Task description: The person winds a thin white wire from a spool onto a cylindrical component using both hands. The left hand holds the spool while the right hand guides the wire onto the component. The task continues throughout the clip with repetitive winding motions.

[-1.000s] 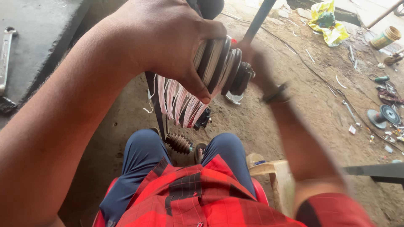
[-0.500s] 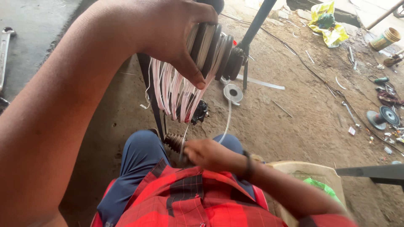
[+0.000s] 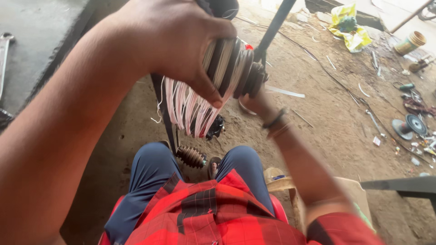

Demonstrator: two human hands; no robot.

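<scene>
Left hand (image 3: 175,43) clamped on coil (image 3: 227,68); right hand (image 3: 254,102) blurred, grip unclear. Risk: loose wires (image 3: 188,111) likely tangling or slipping off.

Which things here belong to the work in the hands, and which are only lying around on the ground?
In use:
- left hand gripping the ribbed coil
- pink and white wires hanging from it
- right hand, blurred, behind the coil

Lying about:
- yellow bag
- round discs
- spanner
- small can
</scene>
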